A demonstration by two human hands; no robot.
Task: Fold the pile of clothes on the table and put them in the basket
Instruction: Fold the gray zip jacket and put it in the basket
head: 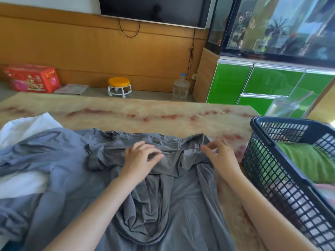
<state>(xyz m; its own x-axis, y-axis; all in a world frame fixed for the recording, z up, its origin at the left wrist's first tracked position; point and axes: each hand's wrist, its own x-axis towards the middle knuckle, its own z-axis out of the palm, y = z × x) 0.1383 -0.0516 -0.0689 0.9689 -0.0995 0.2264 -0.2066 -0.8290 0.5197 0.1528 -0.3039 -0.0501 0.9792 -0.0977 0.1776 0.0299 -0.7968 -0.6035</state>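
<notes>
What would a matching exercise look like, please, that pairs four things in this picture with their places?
Things
1. grey garment
2. green cloth
3. white cloth
4. orange stool

Places
A. on the floor by the wall
B. under the left hand
C. inside the basket
D. at the left side of the table

Pairs: 1-B, 2-C, 3-D, 4-A

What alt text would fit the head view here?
On a table, the left hand rests on a crumpled grey garment and the right hand touches its right edge. A dark basket holding green cloth stands at right; white cloth lies at left.
</notes>
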